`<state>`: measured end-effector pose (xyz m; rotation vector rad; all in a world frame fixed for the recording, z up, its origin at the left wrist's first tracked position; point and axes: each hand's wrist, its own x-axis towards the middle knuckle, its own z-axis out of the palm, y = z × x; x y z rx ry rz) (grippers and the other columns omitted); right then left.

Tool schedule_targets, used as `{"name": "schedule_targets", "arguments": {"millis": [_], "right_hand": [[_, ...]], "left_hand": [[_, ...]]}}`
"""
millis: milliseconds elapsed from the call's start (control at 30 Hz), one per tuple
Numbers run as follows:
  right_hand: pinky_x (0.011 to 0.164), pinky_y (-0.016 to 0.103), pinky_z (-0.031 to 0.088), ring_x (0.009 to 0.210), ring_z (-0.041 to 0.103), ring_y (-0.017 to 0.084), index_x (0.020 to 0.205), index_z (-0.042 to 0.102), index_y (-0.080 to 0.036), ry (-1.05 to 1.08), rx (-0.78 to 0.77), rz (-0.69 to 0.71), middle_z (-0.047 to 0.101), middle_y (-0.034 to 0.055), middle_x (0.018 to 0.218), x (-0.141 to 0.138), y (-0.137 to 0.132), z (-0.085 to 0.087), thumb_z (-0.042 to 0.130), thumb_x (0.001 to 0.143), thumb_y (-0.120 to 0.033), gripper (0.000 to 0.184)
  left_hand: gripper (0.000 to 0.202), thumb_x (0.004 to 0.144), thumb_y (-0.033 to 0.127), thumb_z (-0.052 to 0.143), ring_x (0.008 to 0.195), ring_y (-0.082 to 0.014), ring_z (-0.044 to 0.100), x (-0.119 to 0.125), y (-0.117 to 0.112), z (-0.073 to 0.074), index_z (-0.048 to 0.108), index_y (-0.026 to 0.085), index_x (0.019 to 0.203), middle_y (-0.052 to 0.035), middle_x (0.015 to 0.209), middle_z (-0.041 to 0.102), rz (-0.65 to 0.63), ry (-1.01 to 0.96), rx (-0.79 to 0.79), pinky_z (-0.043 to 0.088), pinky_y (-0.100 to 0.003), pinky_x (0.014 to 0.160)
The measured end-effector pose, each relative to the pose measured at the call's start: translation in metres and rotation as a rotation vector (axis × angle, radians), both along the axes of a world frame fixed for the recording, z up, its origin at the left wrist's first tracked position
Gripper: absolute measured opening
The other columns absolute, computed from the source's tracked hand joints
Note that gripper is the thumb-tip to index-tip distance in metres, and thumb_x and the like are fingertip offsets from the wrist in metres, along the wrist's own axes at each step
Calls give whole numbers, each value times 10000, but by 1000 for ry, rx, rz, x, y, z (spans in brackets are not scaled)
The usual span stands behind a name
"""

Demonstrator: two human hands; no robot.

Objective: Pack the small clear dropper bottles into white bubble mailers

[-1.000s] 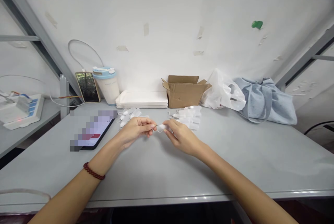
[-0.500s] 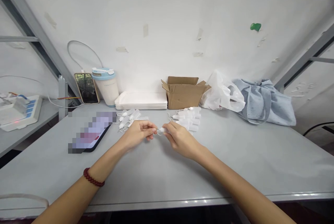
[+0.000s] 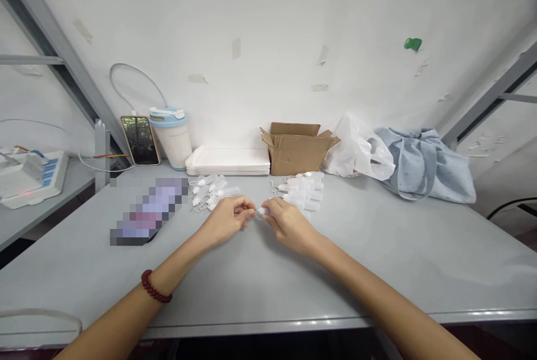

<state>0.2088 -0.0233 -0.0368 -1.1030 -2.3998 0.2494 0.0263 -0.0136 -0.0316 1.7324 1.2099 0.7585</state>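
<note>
My left hand (image 3: 229,218) and my right hand (image 3: 287,224) meet over the middle of the grey table (image 3: 268,270). Between their pinched fingertips is a small white plastic piece (image 3: 262,211). The right hand grips its body, while the left pinches a thin loop at its end. A heap of similar white pieces (image 3: 302,192) lies just behind my right hand. A smaller scatter of white pieces (image 3: 208,190) lies behind my left hand. A red bead bracelet (image 3: 155,287) is on my left wrist.
A phone (image 3: 145,215) lies flat at the left. Along the wall stand a second phone (image 3: 140,140) on a cable, a white-and-blue cup (image 3: 172,137), stacked white trays (image 3: 229,161), a cardboard box (image 3: 297,148), a plastic bag (image 3: 359,148) and a blue cloth bag (image 3: 423,164).
Both hands have shifted slightly lower and closer together, still pinching the same small piece. The gap between the fingertips has narrowed.
</note>
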Motion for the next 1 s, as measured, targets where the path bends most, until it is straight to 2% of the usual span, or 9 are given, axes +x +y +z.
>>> {"name": "schedule_targets", "arguments": {"millis": [133,267,433,600,800,1000], "right_hand": [[632,269,411,721,536,160,992,509,-138,138,-90,-26,587,73,836,0,2,1,457,864,-138,138],[609,265,403,684,523,151,993,516,-133,187,-124,-25,584,61,811,0,2,2,452,868,-152,141],[599,263,393,670,514,148,987,522,-134,195,-118,-17,583,62,804,-1,-1,3,454,867,-163,141],[573,251,380,629,510,138,968,528,-137,229,-159,-19,587,50,769,-4,-6,6,459,865,-165,128],[557,249,372,600,507,140,951,524,-152,280,-104,-14,570,23,695,-4,-9,5,438,868,-176,122],[556,247,377,598,499,138,942,524,-158,276,-57,-8,568,26,700,-4,-9,0,426,870,-181,124]], "left_hand": [[210,787,363,519,439,-84,450,-6,0,12,507,169,866,30,613,571,-64,-11,-40,372,-225,461],[270,773,404,556,464,-91,453,-13,2,19,516,175,910,53,563,528,-96,-8,-43,361,-212,457],[266,824,413,482,455,-78,466,-12,4,15,540,160,767,23,614,564,-87,-12,-8,372,-221,481],[249,808,382,498,459,-82,470,-6,0,14,520,162,695,29,586,544,-59,-29,17,370,-216,478],[238,792,380,499,434,-80,426,1,-9,20,510,172,678,46,545,504,9,-33,67,345,-210,448],[249,803,376,489,421,-82,415,1,-10,14,501,175,656,54,509,473,-3,-23,71,328,-210,439]]}}
